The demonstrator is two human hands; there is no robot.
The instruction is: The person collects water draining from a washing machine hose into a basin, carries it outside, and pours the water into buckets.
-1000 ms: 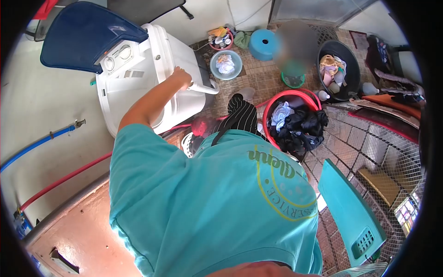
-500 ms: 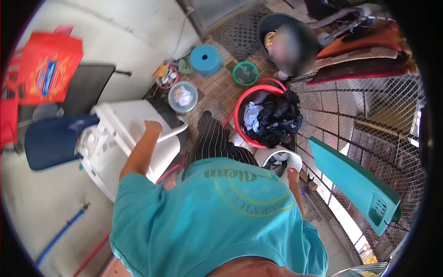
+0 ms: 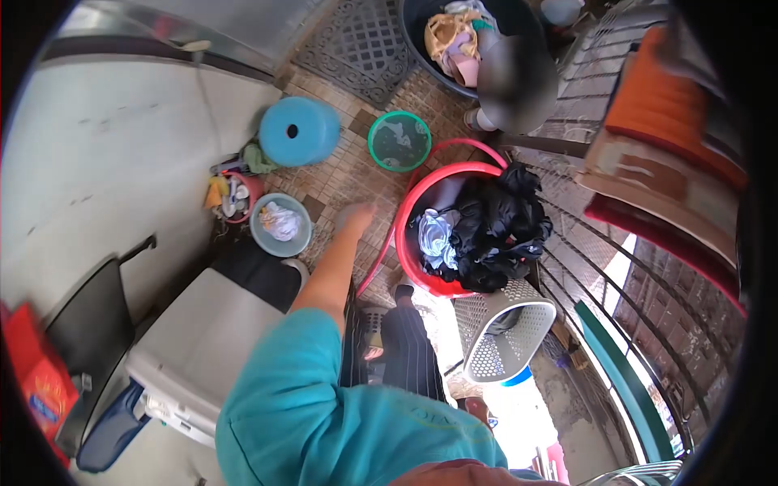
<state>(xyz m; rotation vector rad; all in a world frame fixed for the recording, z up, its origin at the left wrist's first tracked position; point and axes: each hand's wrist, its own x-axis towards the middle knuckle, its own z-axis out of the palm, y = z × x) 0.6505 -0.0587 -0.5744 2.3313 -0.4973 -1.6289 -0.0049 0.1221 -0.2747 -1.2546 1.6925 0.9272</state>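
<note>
My left hand (image 3: 355, 216) is stretched out over the tiled floor, just left of a red basin (image 3: 403, 235) heaped with dark and pale clothes (image 3: 494, 235). The hand is motion-blurred and nothing shows in it. A white perforated laundry basket (image 3: 504, 334) lies tilted just below the basin. Only a small patch of my right hand (image 3: 478, 410) shows, low beside my teal shirt under the basket. Its fingers are hidden. The white washing machine (image 3: 203, 340) stands under my left arm.
Near the wall are a small blue basin holding a cloth (image 3: 279, 223), a blue stool (image 3: 298, 131) and a green basin (image 3: 399, 140). Another person (image 3: 515, 81) stands by a black tub of clothes (image 3: 450, 36). A metal grille (image 3: 616, 308) closes the right side.
My left hand has left the washing machine and swung right toward the red basin. My view has turned, and the white basket now lies tilted below the basin.
</note>
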